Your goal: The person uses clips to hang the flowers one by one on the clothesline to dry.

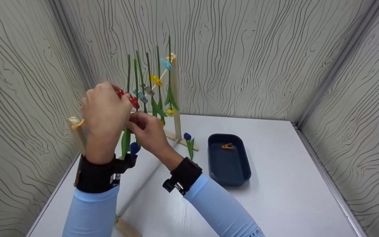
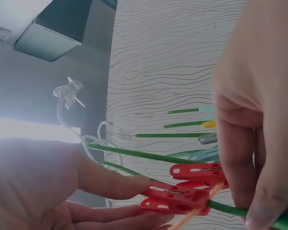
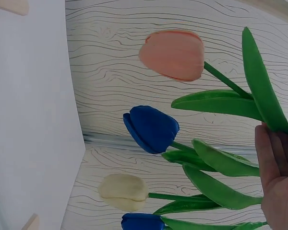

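Note:
My left hand (image 1: 105, 110) pinches a red clothespin (image 2: 175, 197) between thumb and fingers, on an orange-toned line (image 2: 187, 220). Just below, my right hand (image 1: 150, 131) pinches the green stem of an upside-down artificial tulip, whose pink bloom (image 3: 175, 55) hangs low. A second red clothespin (image 1: 134, 102) sits right beside the first. Farther along the line, light blue (image 1: 166, 64), yellow (image 1: 156, 80) and grey clothespins (image 1: 148, 90) hold other tulips by their stems. Among these hang a blue tulip (image 3: 151, 129) and a cream tulip (image 3: 124, 191).
Wooden posts (image 1: 175, 98) carry the line at both ends, the near one (image 1: 80, 135) left of my hands. A dark blue tray (image 1: 230, 179) on the white table holds an orange clothespin (image 1: 228, 146). Near the far post's foot lies a blue tulip (image 1: 187, 136).

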Demonstrator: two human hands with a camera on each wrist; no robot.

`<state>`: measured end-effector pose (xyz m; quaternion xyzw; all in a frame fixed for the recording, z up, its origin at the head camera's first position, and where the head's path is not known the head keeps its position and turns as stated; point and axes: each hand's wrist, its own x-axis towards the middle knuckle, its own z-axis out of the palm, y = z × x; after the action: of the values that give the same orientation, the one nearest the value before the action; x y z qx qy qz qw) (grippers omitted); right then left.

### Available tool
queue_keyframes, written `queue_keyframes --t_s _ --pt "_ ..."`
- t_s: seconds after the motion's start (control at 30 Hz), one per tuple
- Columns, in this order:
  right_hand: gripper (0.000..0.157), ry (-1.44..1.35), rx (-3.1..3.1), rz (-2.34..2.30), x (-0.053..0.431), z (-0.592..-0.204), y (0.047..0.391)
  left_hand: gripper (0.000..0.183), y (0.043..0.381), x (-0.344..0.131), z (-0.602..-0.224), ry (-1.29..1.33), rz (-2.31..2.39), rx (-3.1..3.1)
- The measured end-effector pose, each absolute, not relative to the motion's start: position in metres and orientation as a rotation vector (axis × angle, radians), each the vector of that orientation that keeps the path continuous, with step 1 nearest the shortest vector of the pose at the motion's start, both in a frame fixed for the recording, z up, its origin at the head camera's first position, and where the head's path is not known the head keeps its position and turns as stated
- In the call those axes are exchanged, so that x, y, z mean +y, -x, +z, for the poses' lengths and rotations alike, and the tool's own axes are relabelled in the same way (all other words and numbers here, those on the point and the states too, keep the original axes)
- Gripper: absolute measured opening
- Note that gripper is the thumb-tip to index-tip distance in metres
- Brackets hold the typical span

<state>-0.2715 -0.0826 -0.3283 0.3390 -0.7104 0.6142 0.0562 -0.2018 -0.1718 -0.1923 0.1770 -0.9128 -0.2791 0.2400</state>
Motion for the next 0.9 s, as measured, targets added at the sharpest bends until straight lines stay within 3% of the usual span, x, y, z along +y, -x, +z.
queue_keyframes --t_s 0.3,0.9 --pt "0.017 -1.081 -2.141 1.806 -0.0807 -0.3294 0.2746 0.018 0.2005 -0.1723 -0.1915 -0.493 -0.772 -2.448" --pt "0.022 -1.045 -2.167 1.843 -0.0772 -0.3258 0.2770 0.023 0.2014 -0.1692 -0.1910 -0.575 -0.635 -2.602"
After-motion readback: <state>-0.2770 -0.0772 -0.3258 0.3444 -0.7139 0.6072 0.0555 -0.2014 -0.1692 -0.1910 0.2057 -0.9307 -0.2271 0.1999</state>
